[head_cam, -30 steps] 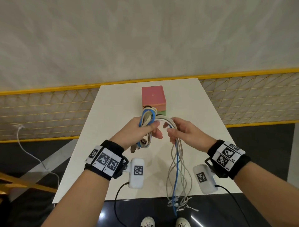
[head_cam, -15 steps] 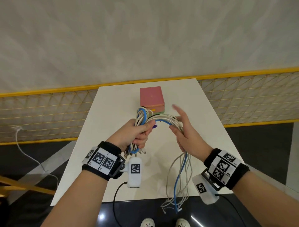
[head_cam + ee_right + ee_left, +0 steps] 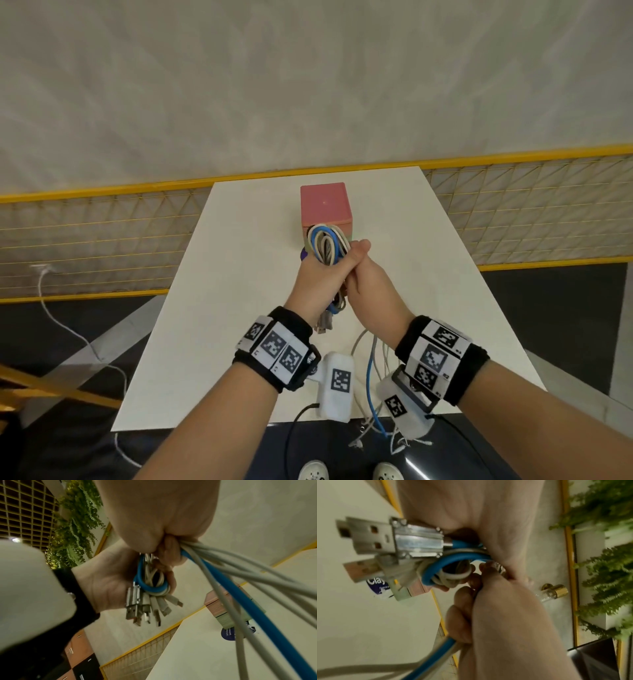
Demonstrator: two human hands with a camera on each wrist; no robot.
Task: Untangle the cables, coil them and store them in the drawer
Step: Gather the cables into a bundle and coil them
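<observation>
Both hands on cable bundle, above table [image 3: 219, 308].
Left hand [image 3: 317, 286] grips coiled cables [image 3: 327, 245]; right hand [image 3: 368, 286] clasps the loose strands [image 3: 240, 588].

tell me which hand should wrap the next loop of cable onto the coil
Right, probably. The right hand already grips the loose strands hanging off the table edge, so it can feed them round. The left hand is occupied gripping the coil with its USB plugs.

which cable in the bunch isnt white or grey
The blue cable. It is the only coloured one among pale cables, looped in the coil that the left hand grips and running down through the right hand.
</observation>
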